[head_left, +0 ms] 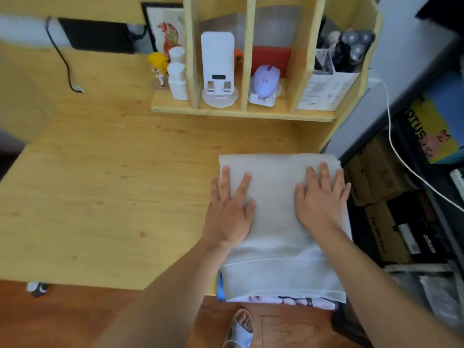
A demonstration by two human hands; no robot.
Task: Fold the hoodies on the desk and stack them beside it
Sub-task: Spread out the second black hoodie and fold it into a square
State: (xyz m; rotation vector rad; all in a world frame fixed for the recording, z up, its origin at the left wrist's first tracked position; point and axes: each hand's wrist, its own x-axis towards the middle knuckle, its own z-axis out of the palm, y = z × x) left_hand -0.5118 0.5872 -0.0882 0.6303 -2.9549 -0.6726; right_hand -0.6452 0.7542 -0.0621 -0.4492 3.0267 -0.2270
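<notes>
Wooden desk (100, 184), folded hoodie (276, 222), shelf unit (243, 113) behind

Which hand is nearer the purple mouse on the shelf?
Right. The right hand lies flat on the hoodie almost below the mouse; the left hand lies slightly farther.

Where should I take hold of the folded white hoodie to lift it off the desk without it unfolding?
Probably grip the folded white hoodie by its two long side edges, left hand from the left, right hand from the right, fingers slid underneath. It lies flat as a tall rectangle at the desk corner, both hands already pressing flat near those edges, so side support should keep the layers together.
</notes>
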